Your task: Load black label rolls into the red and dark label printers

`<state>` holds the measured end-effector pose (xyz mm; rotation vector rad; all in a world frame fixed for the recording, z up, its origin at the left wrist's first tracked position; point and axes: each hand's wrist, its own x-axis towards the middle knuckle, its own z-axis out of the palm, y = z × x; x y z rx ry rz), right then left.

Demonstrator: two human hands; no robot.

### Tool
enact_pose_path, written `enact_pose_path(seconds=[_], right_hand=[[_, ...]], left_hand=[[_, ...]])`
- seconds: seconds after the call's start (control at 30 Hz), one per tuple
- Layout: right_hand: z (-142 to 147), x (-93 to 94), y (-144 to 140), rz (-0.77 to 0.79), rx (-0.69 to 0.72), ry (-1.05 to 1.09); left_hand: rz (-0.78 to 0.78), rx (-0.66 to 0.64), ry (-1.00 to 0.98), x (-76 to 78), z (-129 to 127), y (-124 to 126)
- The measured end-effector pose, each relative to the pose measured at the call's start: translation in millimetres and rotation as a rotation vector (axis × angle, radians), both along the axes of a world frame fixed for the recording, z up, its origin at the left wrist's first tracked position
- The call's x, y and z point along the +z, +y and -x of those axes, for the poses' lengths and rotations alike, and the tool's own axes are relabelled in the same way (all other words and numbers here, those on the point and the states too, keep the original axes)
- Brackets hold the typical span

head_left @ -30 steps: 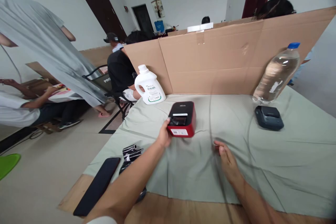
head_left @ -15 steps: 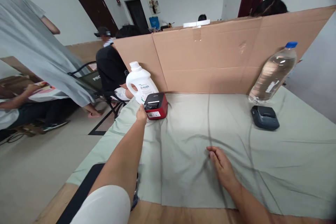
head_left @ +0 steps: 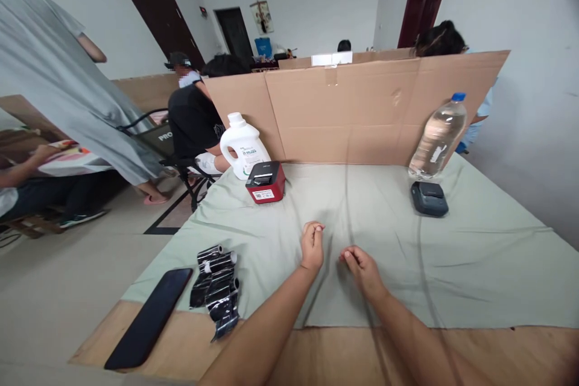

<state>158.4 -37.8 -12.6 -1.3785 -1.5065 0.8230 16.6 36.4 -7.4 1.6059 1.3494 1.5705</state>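
Both hands rest on the green cloth (head_left: 452, 265) near the table's front edge: the left hand (head_left: 312, 245) with fingers curled and pinching a fold, the right hand (head_left: 362, 265) loosely curled beside it, grasping nothing clearly. The red printer (head_left: 265, 182) stands well apart, by the white jug (head_left: 244, 146).

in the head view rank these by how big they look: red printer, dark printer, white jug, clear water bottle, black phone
1. black phone, though it lies nearest the camera
2. clear water bottle
3. white jug, close to the bottle, so unsure
4. red printer
5. dark printer, nearly alike with the red one
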Motion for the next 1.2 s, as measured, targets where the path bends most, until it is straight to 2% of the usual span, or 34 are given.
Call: enact_pose_path(seconds=[0.07,0.13,0.2,0.23,0.3,0.37,0.43,0.5,0.57,0.67,0.77,0.87,1.0,1.1,1.17,1.2], right_hand=[[2,-1.3,-18,0.010,0.037,0.012],[-2,-2.0,-32,0.014,0.144,-0.052],[-16,0.4,-32,-0.008,0.230,-0.137],[-29,3.3,-23,-0.036,0.213,-0.186],[-63,12.3,8,-0.136,0.017,-0.342],[-106,22.7,50,-0.184,-0.306,-0.540],[-150,30.7,90,-0.142,-0.604,-0.699],[-186,33.3,119,-0.036,-0.812,-0.758],[-211,31.0,134,0.112,-0.889,-0.739],[-227,25.1,136,0.239,-0.844,-0.742],[-219,25.3,128,0.252,-0.870,-0.730],[-189,33.0,114,0.115,-0.815,-0.660],[-119,47.2,79,-0.193,-0.504,-0.563],[-53,53.8,42,-0.335,-0.335,-0.500],[-12,53.0,19,-0.367,-0.262,-0.505],[5,51.0,10,-0.360,-0.228,-0.516]], left_hand=[[0.036,-0.088,-0.001,-3.4,3,-9],[0.096,-0.153,0.001,-3.4,10,-12],[0.150,-0.190,0.016,-2.4,16,-12],[0.173,-0.208,0.027,-1.9,17,-11],[0.197,-0.235,0.055,-1.4,16,-8],[0.203,-0.261,0.080,-1.0,15,-6],[0.209,-0.285,0.101,-0.3,15,-5],[0.212,-0.297,0.118,0.8,16,-4],[0.205,-0.304,0.137,2.0,17,-4],[0.187,-0.312,0.175,3.0,18,-4],[0.175,-0.322,0.203,2.4,18,-4],[0.183,-0.335,0.149,1.4,20,-4],[0.292,-0.372,-0.112,4.5,22,-11],[0.439,-0.580,-0.448,11.0,19,-22],[0.517,-0.717,-0.663,14.5,16,-30],[0.529,-0.737,-0.749,15.7,14,-33]])
